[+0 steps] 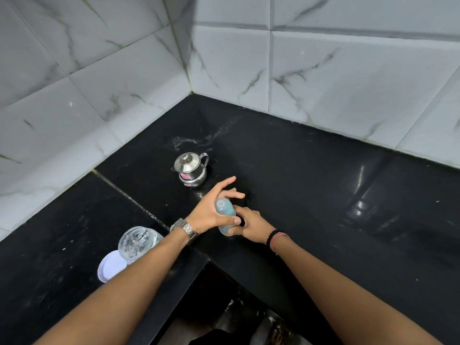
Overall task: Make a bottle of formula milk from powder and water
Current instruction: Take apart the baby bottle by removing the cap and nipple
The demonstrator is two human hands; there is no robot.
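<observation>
White lid (112, 266) and clear jar (138, 241) at left on black tabletop (323, 195). Steel pot (191, 169) behind. Left hand (211, 210) grip wraps bottle (225, 215) at center above the tabletop, index finger loose; right hand (251, 225) grip closed on bottle's lower end.

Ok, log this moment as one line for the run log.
stage: handling bottle | left hand: gripping baby bottle | right hand: at bottle base | steel pot: lidded, behind | jar: open, lid beside
</observation>
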